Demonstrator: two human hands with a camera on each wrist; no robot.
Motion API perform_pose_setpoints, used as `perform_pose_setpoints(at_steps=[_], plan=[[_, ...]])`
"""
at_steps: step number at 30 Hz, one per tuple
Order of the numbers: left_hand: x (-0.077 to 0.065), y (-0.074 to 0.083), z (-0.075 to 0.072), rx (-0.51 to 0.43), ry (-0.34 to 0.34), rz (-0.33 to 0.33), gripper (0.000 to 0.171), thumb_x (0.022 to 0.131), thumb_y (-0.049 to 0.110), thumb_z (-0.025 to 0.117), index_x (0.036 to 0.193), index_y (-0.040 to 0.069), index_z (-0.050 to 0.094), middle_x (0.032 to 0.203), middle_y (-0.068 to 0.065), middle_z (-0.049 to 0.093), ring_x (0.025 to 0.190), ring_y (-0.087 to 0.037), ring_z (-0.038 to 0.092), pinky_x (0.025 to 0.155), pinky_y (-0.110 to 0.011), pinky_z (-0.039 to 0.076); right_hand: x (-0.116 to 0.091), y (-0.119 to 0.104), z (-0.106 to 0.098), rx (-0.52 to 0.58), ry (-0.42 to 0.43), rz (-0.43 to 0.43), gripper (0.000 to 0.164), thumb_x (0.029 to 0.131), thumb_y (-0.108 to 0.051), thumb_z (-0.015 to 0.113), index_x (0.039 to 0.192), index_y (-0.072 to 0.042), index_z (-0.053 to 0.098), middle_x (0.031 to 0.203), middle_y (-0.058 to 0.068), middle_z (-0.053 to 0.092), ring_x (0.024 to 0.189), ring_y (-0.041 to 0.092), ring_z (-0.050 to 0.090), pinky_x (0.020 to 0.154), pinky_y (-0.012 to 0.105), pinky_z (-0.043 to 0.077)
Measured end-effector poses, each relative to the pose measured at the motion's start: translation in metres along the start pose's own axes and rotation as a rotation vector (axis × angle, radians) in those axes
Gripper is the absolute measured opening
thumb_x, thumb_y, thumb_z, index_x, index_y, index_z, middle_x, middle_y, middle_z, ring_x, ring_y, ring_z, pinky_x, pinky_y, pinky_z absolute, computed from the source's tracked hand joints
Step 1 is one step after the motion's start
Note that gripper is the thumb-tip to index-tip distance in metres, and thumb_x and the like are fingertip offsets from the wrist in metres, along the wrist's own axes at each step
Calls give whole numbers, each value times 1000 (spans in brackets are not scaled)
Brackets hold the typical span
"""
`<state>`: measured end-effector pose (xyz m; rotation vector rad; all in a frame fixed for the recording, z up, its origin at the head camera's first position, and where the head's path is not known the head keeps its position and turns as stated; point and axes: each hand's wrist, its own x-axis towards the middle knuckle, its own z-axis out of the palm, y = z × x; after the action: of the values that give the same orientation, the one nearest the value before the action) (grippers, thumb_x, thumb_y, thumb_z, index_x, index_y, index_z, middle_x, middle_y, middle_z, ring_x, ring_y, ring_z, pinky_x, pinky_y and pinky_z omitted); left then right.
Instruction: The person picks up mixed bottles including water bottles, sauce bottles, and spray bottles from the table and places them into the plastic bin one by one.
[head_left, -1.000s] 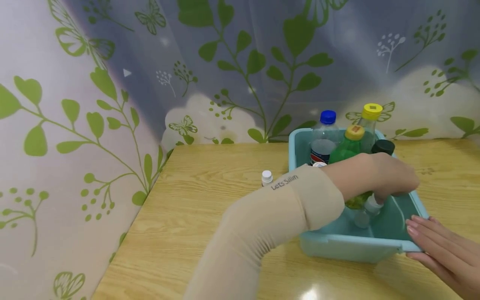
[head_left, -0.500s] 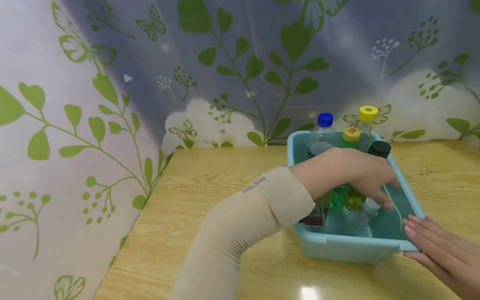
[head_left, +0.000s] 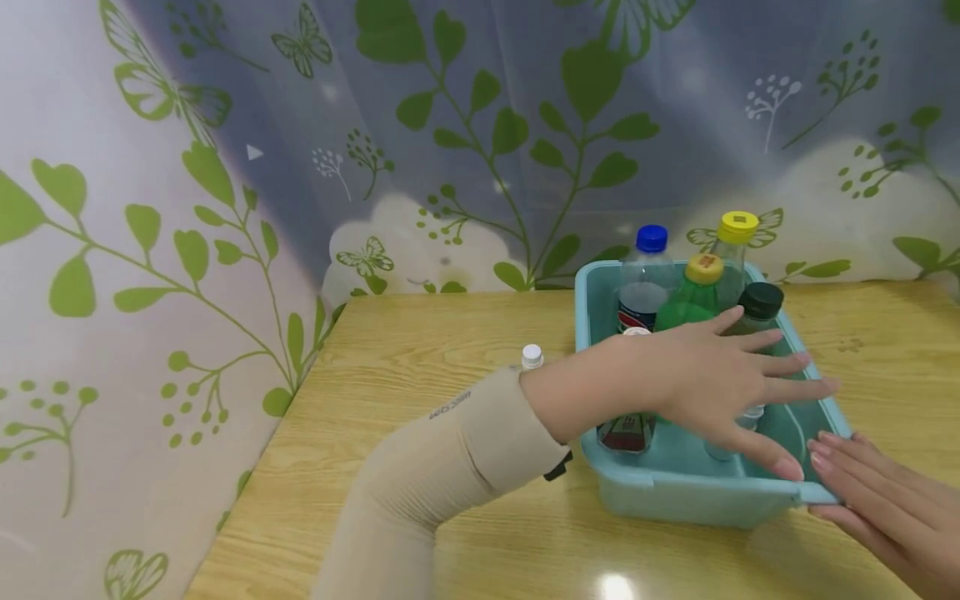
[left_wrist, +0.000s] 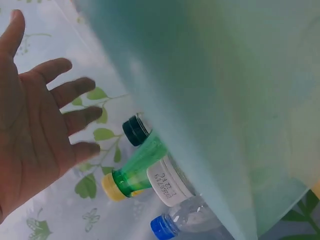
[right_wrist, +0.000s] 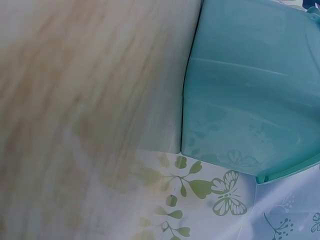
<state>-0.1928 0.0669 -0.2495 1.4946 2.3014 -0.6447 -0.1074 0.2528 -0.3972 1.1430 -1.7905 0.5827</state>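
Observation:
Fingers spread wide, my left hand [head_left: 708, 379] hovers over the light-blue plastic bin [head_left: 690, 500] holding nothing; the left wrist view shows its bare palm [left_wrist: 35, 125]. Partly hidden beneath it stands a small clear bottle [head_left: 720, 452] with a white cap. My right hand [head_left: 892, 496] touches the bin's near right corner with straight fingers. Inside the bin are a blue-capped bottle [head_left: 647, 283], a green bottle [head_left: 688, 307] with a yellow cap, a clear yellow-capped bottle [head_left: 731, 260], a dark-capped bottle [head_left: 761, 304] and a bottle of dark red liquid [head_left: 628, 433].
On the wooden table [head_left: 420, 375], left of the bin, stands a small white-capped bottle [head_left: 532, 357], mostly behind the left forearm. A leaf-printed curtain [head_left: 480, 167] hangs along the back and left. The right wrist view shows the bin's outer wall [right_wrist: 240, 90].
My left hand was down in the bin at the small clear bottle's cap; it has let go, risen and spread its fingers. The right hand has stayed at the corner.

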Motion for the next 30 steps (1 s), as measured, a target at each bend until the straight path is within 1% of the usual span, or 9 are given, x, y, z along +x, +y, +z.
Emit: perform_pose_setpoints(at_steps=[5, 8, 10, 14, 18, 21, 24, 27, 30], plan=[[-20, 0, 15, -10, 131, 2, 90, 82, 81, 30, 143, 42, -23, 149, 15, -30, 139, -16, -27, 110, -56, -17, -2, -1, 3, -10, 20, 1, 43, 98, -26, 50, 114, 12, 63, 125, 20, 60, 127, 19, 49, 109, 28, 33], [-27, -3, 20, -3, 224, -37, 96, 78, 83, 33, 144, 41, -23, 147, 11, -36, 138, -18, -29, 108, -63, -15, -1, -1, 3, -19, 29, 7, 43, 98, -27, 51, 112, 11, 64, 124, 18, 60, 126, 18, 50, 109, 27, 34], [-30, -6, 23, 5, 285, -75, 102, 75, 86, 35, 144, 40, -23, 146, 8, -38, 138, -20, -28, 107, -67, -10, 2, -3, 2, -28, 18, 18, 43, 98, -28, 51, 113, 10, 65, 126, 16, 59, 127, 16, 50, 109, 26, 33], [-33, -12, 30, 25, 375, -143, 111, 68, 90, 38, 146, 38, -23, 145, 3, -40, 139, -25, -27, 103, -73, -5, 7, -4, 2, -23, 25, 29, 43, 97, -28, 52, 111, 10, 66, 126, 14, 59, 126, 15, 50, 108, 25, 34], [-35, -18, 36, 24, 418, -198, 118, 63, 94, 39, 145, 37, -24, 146, 0, -39, 139, -27, -27, 102, -75, -2, 8, -4, 1, -30, 25, 45, 44, 97, -29, 52, 110, 11, 66, 126, 13, 59, 125, 14, 50, 108, 24, 34], [-37, -23, 42, 29, 439, -243, 121, 59, 96, 38, 145, 37, -25, 146, -1, -39, 139, -28, -28, 102, -76, 1, 3, -4, -2, -64, -21, 83, 47, 97, -33, 51, 110, 10, 66, 127, 11, 59, 127, 12, 49, 108, 23, 33], [-39, -29, 49, 42, 473, -275, 123, 57, 97, 37, 146, 36, -23, 146, -3, -40, 139, -30, -27, 101, -77, 2, -3, -2, -3, -82, -40, 100, 49, 97, -34, 51, 108, 10, 67, 121, 16, 63, 126, 12, 50, 108, 22, 33], [-39, -38, 57, 33, 510, -298, 123, 58, 97, 37, 147, 35, -21, 146, -3, -41, 139, -33, -26, 99, -78, 2, -8, -1, -4, -88, -48, 113, 50, 97, -35, 51, 107, 10, 68, 114, 21, 65, 126, 12, 50, 108, 22, 33], [-41, -47, 64, -9, 519, -316, 120, 61, 94, 39, 147, 35, -21, 145, -4, -42, 138, -33, -27, 99, -79, 2, -10, 0, -4, -86, -46, 121, 50, 97, -36, 51, 107, 11, 68, 113, 22, 66, 126, 12, 50, 107, 22, 33]])
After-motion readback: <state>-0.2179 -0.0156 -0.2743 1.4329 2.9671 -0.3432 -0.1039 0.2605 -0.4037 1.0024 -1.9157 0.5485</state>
